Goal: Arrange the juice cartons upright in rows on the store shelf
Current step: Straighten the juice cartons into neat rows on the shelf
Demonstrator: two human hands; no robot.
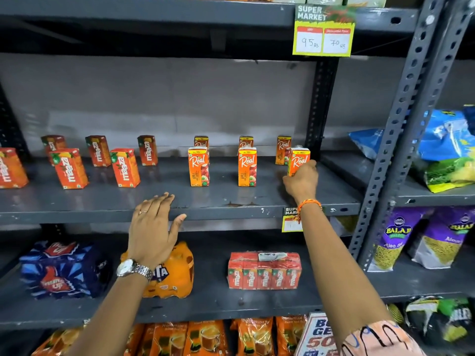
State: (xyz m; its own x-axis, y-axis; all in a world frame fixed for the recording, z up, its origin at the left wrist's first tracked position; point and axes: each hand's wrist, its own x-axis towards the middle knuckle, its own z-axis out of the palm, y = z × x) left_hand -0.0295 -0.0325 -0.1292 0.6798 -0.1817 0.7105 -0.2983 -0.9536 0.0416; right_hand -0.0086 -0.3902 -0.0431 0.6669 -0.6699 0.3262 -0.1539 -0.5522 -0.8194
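On the grey middle shelf [231, 201] small juice cartons stand upright in two rows. Several red Maaza cartons [70, 167] fill the left half. Orange Real apple cartons [198, 166] stand on the right half, front ones at the middle and another [246, 166] beside it, with more behind. My right hand [302, 181] is closed around the rightmost front Real carton [299, 158], which is upright near the shelf post. My left hand [154, 227] hovers open, fingers spread, at the shelf's front edge, holding nothing.
A dark upright post [320, 104] bounds the shelf on the right, and a price tag [324, 32] hangs above. The lower shelf holds a blue Thums Up pack [61, 268], an orange pack [177, 273] and a wrapped Maaza multipack [264, 272]. Snack bags [442, 237] fill the right rack.
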